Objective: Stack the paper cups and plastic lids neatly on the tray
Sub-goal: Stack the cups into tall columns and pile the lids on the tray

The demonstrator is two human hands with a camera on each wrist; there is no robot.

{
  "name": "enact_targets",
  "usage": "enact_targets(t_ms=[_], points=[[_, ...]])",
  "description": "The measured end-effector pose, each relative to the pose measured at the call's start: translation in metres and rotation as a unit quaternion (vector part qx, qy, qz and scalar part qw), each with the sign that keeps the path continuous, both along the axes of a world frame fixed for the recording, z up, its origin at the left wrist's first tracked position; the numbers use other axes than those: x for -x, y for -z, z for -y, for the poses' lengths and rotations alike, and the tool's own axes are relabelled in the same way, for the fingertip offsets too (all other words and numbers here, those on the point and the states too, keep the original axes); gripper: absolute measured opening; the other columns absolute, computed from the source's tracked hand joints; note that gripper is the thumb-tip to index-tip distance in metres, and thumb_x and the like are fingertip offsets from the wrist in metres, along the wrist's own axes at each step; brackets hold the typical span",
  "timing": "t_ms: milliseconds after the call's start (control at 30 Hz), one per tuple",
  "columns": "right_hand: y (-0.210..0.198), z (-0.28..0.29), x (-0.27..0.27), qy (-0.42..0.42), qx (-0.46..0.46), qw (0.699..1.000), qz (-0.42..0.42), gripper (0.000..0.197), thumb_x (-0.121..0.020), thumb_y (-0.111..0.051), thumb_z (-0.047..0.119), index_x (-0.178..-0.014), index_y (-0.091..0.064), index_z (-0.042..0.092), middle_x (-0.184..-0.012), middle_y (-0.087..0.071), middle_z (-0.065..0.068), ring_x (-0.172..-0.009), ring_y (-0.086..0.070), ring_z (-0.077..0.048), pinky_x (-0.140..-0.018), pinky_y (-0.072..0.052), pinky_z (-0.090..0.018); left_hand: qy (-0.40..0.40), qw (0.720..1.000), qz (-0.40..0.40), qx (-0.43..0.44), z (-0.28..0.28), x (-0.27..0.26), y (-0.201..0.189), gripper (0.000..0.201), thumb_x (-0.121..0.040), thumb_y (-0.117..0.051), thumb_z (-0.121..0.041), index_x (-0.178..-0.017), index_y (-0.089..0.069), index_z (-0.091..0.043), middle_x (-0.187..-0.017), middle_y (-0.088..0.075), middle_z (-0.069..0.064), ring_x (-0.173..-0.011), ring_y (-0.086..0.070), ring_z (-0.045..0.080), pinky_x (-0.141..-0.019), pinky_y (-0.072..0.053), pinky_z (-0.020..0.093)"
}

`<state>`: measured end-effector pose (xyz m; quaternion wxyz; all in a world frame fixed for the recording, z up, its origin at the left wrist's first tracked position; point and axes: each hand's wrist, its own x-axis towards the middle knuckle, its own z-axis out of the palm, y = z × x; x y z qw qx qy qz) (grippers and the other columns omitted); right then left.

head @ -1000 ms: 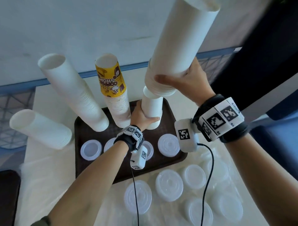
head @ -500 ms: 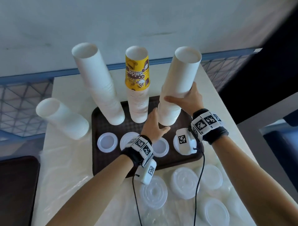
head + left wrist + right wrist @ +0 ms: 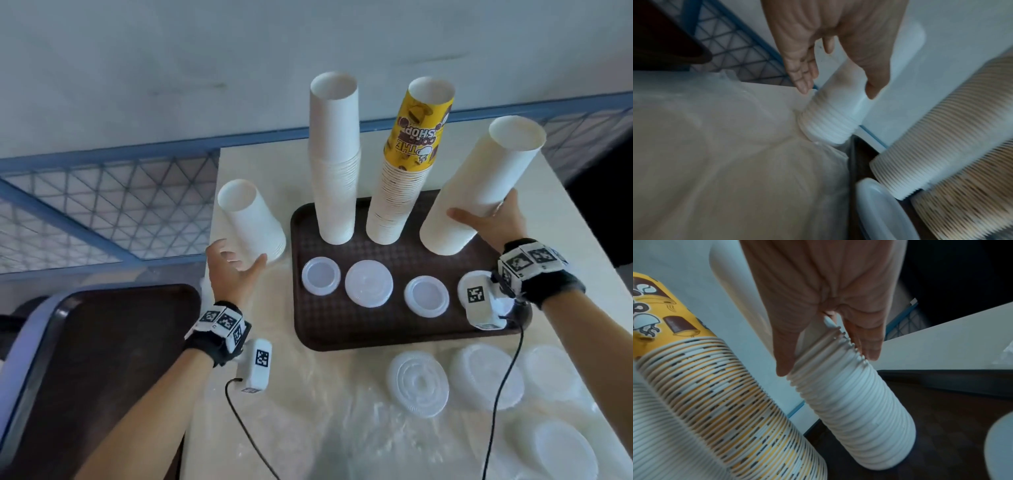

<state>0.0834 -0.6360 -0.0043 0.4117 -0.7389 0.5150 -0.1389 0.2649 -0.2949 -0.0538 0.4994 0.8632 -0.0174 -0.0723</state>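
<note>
A: My right hand [image 3: 496,222] is wrapped round the leaning tall white paper-cup stack [image 3: 479,192] on the brown plastic tray [image 3: 342,329]; my left hand [image 3: 233,270], fingers spread, reaches for the short white cup stack [image 3: 251,219] standing beside the tray.

B: Risk?

A: Releasing the leaning stack could topple it onto the yellow-topped stack [image 3: 404,185].

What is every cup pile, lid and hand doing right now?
Short cup stack: upside down, off the tray.
Left hand: open, reaching round it.
Tall white stack: upright on tray.
Yellow-topped stack: on tray, leaning slightly.
Right-hand stack: tilted, on tray.
Right hand: holding it.
Tray lids: flat, in a row.
Table lids: loose, off tray.
</note>
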Motion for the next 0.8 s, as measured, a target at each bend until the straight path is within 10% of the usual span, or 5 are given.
enact_targets(t_ms=[233, 400, 567, 800], points=[[0.009, 0.002, -0.001, 0.015, 0.005, 1.0, 0.001, 0.092, -0.067, -0.08, 0.033, -0.138, -0.027, 0.009, -0.14, -0.043, -0.012, -0.128, -0.042, -0.032, -0.104, -0.037, -0.046, 0.057, 0.996, -0.048, 0.04, 0.006, -0.047, 0.034, 0.114, -0.056, -0.087, -0.025, -0.144, -0.014, -0.024, -0.138, -0.039, 0.007, -0.123, -0.043, 0.021, -0.105, -0.038, 0.042], [0.021, 0.009, 0.001, 0.012, -0.011, 0.999, 0.038, 0.131, -0.025, -0.077, 0.073, -0.134, -0.032, 0.017, -0.137, -0.049, -0.005, -0.124, -0.048, -0.028, -0.101, -0.042, -0.05, 0.052, 0.996, -0.041, 0.053, 0.02, -0.051, 0.05, 0.104, -0.051, -0.087, -0.03, -0.135, -0.026, -0.024, -0.129, -0.05, -0.001, -0.114, -0.051, 0.019, -0.098, -0.044, 0.038], [0.026, 0.011, -0.002, 0.012, -0.014, 0.999, 0.05, 0.099, -0.058, -0.085, 0.035, -0.137, -0.029, 0.015, -0.138, -0.046, -0.008, -0.125, -0.046, -0.03, -0.103, -0.04, -0.052, 0.027, 0.999, -0.036, 0.027, 0.024, -0.055, 0.054, 0.092, -0.06, -0.085, -0.026, -0.133, -0.03, -0.019, -0.13, -0.051, 0.007, -0.117, -0.051, 0.027, -0.098, -0.044, 0.04], [0.019, 0.006, 0.011, 0.019, -0.061, 0.997, 0.035, 0.104, -0.065, -0.083, 0.031, -0.143, -0.015, 0.023, -0.134, -0.05, -0.019, -0.124, -0.049, -0.031, -0.105, -0.038, -0.048, 0.033, 0.995, 0.048, 0.08, 0.007, -0.046, 0.001, 0.093, -0.061, -0.086, -0.025, -0.136, -0.032, -0.013, -0.134, -0.05, 0.008, -0.122, -0.049, 0.024, -0.1, -0.039, 0.032]])
